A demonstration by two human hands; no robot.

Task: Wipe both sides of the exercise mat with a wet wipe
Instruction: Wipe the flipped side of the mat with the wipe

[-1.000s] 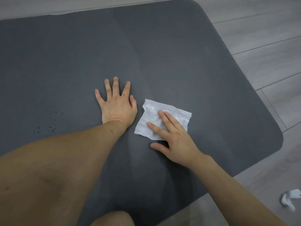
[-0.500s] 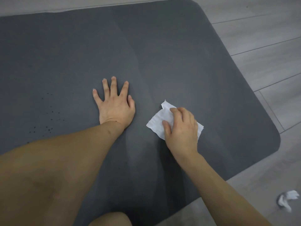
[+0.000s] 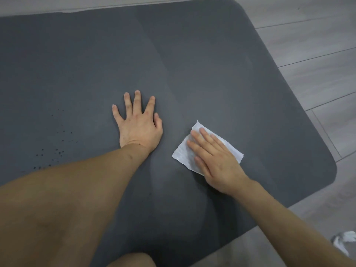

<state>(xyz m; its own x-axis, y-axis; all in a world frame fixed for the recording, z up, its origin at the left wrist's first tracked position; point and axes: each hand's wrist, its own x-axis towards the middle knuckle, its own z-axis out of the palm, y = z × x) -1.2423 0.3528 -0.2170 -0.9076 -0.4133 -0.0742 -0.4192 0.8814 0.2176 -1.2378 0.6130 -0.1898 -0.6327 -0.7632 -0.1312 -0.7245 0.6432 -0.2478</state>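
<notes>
Right hand (image 3: 217,160) flat, fingers straight, pressing wet wipe (image 3: 208,151) onto dark exercise mat (image 3: 212,64) near its right end to scrub. Left hand (image 3: 137,124) splayed flat, empty, likely bracing the mat.

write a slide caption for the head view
Right hand presses a wet wipe flat on the dark exercise mat while the left hand braces beside it.

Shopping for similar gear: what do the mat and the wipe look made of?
Mat: probably foam or rubber, matte dark grey, no glare, rounded corner. Wipe: thin white nonwoven sheet, it seems, crinkled and lying limp under the right hand.
</notes>
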